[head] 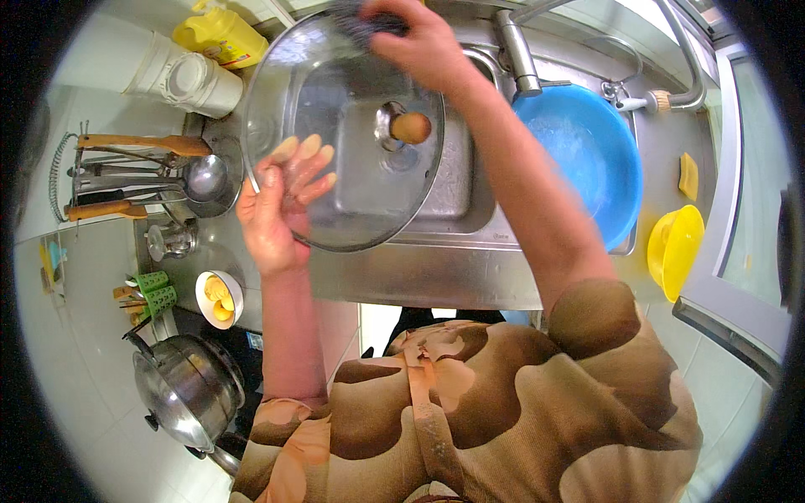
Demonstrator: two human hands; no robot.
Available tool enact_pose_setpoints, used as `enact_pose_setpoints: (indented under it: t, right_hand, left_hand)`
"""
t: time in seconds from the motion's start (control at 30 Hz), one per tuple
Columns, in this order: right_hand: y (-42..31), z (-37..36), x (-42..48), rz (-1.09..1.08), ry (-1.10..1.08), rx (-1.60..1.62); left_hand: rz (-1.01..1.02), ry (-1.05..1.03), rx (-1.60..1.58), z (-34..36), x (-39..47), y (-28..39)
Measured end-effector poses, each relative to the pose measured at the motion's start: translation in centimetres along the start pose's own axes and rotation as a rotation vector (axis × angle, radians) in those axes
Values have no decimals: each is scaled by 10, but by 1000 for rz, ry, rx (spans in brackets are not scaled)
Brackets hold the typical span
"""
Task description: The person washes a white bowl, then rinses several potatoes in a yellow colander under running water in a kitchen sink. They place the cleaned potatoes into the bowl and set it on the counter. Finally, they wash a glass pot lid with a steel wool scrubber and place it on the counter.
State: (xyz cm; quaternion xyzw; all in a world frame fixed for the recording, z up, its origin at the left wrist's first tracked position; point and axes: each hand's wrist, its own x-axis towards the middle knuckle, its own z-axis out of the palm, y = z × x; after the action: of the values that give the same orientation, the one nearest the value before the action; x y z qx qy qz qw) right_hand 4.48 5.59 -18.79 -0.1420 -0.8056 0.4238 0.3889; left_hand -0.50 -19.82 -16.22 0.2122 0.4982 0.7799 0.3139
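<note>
A large round glass pot lid point(371, 195) is tilted above the left basin of a stainless steel sink point(453, 195). Its brown knob point(412, 127), on a metal base, faces up. My left hand point(273, 217) grips the lid's near left rim, its fingers showing through the glass. At the far rim, my right hand point(424, 47) holds a dark scouring pad point(371, 28) against the glass. The pad is motion-blurred, so its exact material is unclear.
A blue plastic basin point(585, 157) sits on the right, beneath the faucet point(519, 60). Beyond it are a yellow sponge point(688, 176) and a yellow bowl point(676, 251). Hanging utensils point(132, 182), a white bowl point(219, 300) of yellow pieces and a steel pot point(188, 390) line the left.
</note>
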Motion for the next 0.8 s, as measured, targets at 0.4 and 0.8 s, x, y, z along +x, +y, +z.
enact_pose_setpoints:
  t: [0.4,0.8]
  right_hand:
    - [-51,41,-120,65,-11,209]
    - [-73,36,-120,-17,-194,-93]
  left_hand:
    - [85,175,61,3,17,-17]
    - [126,169,21,0,15,-32]
